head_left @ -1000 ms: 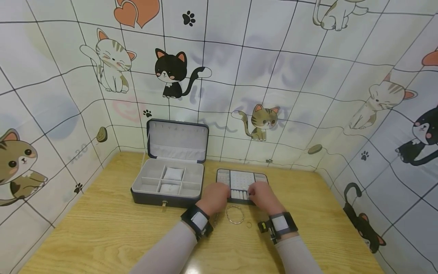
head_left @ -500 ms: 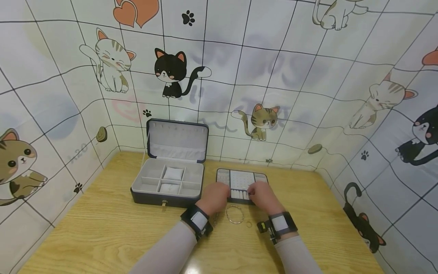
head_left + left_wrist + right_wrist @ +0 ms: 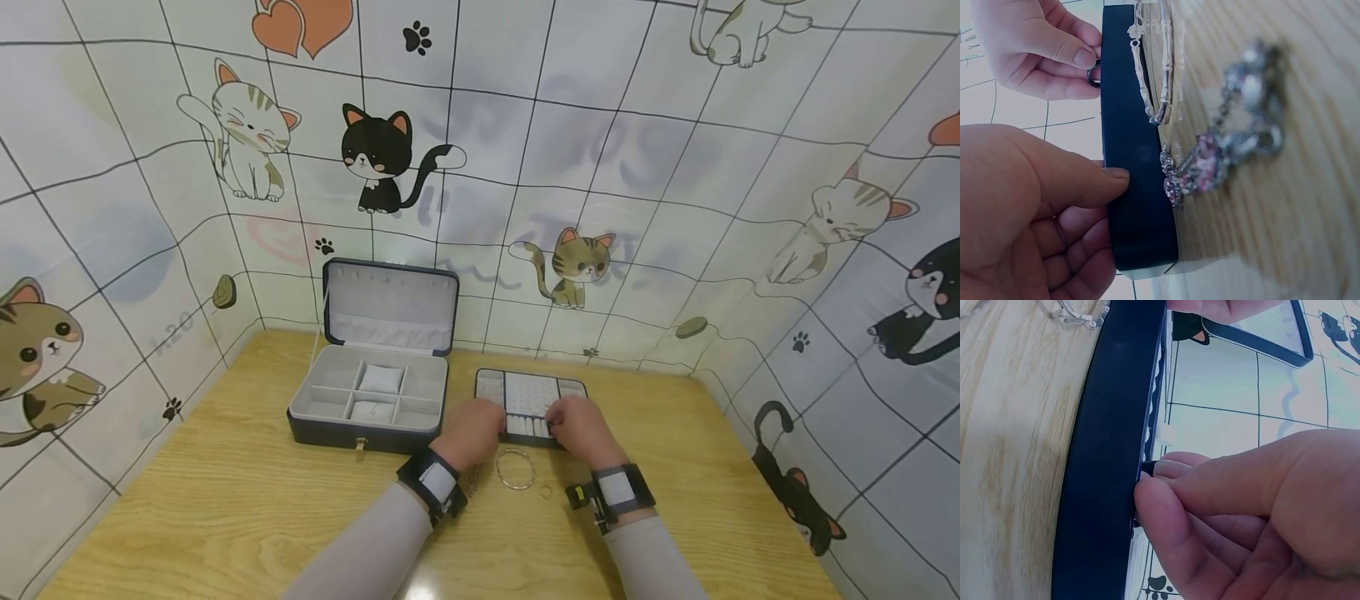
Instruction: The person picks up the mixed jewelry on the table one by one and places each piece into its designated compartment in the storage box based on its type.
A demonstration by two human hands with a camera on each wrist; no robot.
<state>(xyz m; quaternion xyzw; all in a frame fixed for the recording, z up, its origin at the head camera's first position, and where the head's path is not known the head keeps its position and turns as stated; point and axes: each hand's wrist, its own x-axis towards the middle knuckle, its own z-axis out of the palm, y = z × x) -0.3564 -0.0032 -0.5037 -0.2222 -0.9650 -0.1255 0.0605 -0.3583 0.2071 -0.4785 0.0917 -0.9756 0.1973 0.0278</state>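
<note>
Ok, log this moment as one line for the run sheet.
left hand: holds near wall of dark tray | right hand: pinches small dark ring at tray rim | bangle, bracelet on table | jewellery box: open

Bench: light wood-grain surface, smooth, faintly glossy near the front edge. Insert tray: outer wall dark navy, matt, leather-like in the wrist views; inside lined pale grey, soft-looking. Jewellery box: same dark matt shell, pale cloth-like lining, two white cushions seen. Bangle: thin shiny metal. Bracelet: bright metal links with pinkish stones, blurred. Backdrop: smooth printed sheet, slightly wrinkled.
</note>
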